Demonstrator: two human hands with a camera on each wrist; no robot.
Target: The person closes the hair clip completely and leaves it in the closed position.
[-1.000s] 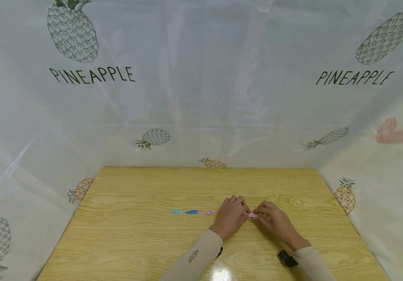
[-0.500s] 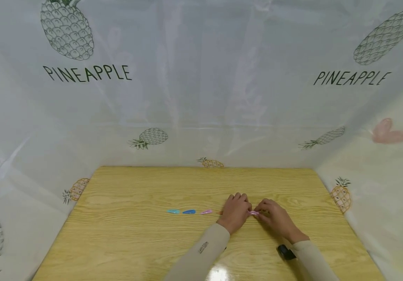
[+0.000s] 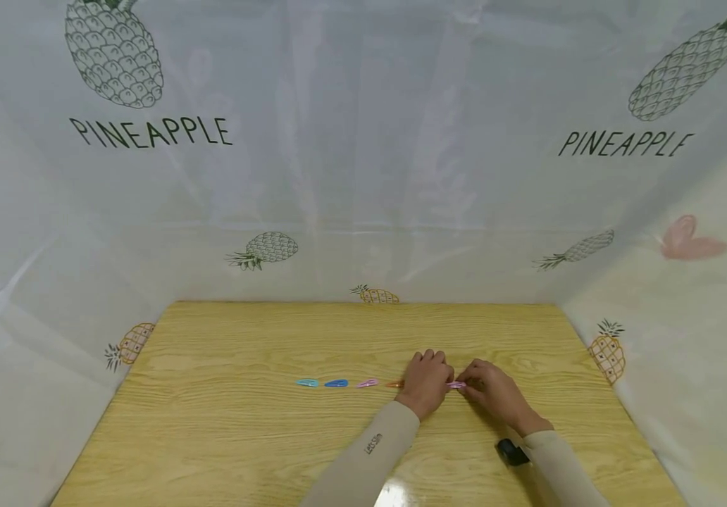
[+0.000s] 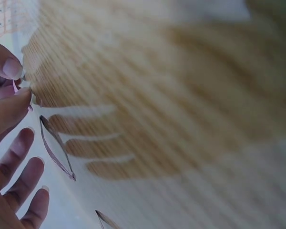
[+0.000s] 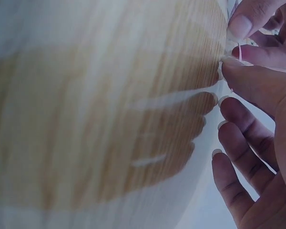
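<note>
Four-finger spread aside, both hands meet over one small pink snap hair clip (image 3: pixel 456 385), just above or on the wooden table. My left hand (image 3: pixel 425 382) pinches its left end between thumb and index finger. The right end is pinched by my right hand (image 3: pixel 495 396). Both wrist views show only a thin pink edge of this clip (image 5: pixel 240 52) between the fingertips. Leftward on the table runs a row: an orange clip (image 3: pixel 393 384) partly behind my left hand, a pink clip (image 3: pixel 367 383), a blue clip (image 3: pixel 336 384) and a light blue clip (image 3: pixel 307 383).
The wooden table (image 3: pixel 243 436) has a white sheet (image 3: pixel 363 176) printed with pineapples behind it and along its sides. A black device (image 3: pixel 512 453) sits under my right wrist. Light glares off the table's near edge.
The head view has shifted slightly to the right. My left hand has moved a little right relative to the row, uncovering the orange clip. Both hands keep holding the pink clip.
</note>
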